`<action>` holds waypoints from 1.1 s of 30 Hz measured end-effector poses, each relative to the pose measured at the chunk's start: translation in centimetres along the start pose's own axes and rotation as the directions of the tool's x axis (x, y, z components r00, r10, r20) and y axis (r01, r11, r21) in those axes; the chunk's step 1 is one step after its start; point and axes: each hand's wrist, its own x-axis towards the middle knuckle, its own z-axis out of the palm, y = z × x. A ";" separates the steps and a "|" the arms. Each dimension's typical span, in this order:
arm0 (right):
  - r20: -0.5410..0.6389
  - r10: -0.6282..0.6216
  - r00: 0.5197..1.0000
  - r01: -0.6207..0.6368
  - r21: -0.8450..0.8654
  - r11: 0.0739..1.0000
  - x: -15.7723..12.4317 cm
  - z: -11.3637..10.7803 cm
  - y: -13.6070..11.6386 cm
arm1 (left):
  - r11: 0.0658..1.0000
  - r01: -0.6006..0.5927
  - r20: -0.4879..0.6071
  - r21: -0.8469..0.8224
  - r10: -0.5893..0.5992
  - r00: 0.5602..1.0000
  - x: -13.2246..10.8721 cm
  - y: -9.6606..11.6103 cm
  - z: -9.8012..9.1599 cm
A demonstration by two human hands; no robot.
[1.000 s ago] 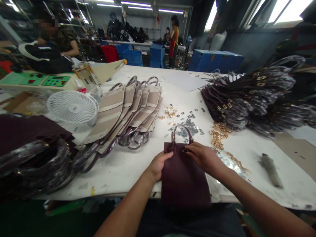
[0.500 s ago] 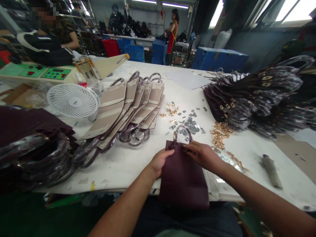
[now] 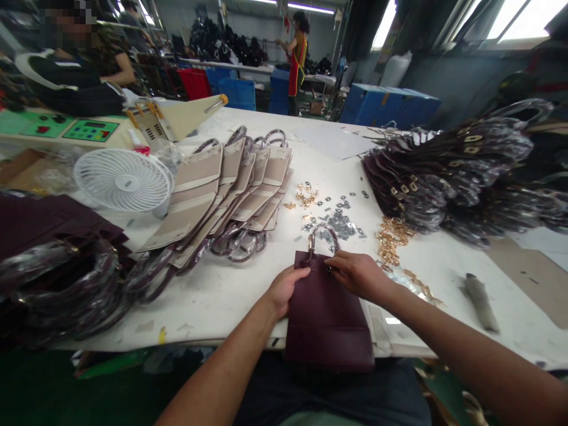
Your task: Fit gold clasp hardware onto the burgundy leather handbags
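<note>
Red-aproned co-worker's arm [image 3: 288,44] now stretches out; left fingers [image 3: 302,273] clamp bag [image 3: 328,319], right fingers [image 3: 339,265] bunch by its handle [image 3: 327,227], grip unclear, work there unchanged.

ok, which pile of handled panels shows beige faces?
The middle pile, just right of the white fan; the left pile and right pile look dark.

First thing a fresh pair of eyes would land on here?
Probably the dark maroon bag piece at bottom center, with the left hand holding its left edge and the right hand at its upper right. Next, the big pile of dark pieces with shiny handles on the table's right side, with gold fittings scattered beside it. The white fan also stands out, left of the beige pieces.
</note>
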 end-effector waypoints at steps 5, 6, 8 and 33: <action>-0.040 0.047 0.998 -0.048 -0.017 0.999 -0.6 0.8 -0.6 | 1.000 -0.013 0.006 0.015 0.013 1.000 0.0 -0.1 0.0; -0.042 0.046 0.998 -0.047 -0.017 0.999 -0.8 0.9 -0.7 | 1.000 -0.016 0.004 0.020 0.016 1.000 0.0 -0.1 0.0; -0.041 0.037 0.998 -0.037 -0.008 0.999 -1.2 1.2 -0.6 | 0.999 -0.017 -0.001 0.030 0.017 1.000 0.0 -0.2 -0.1; -0.028 0.195 0.980 -0.193 0.069 0.979 -1.0 0.0 -1.7 | 0.996 -0.021 0.014 0.081 0.019 1.000 0.0 -0.3 -0.3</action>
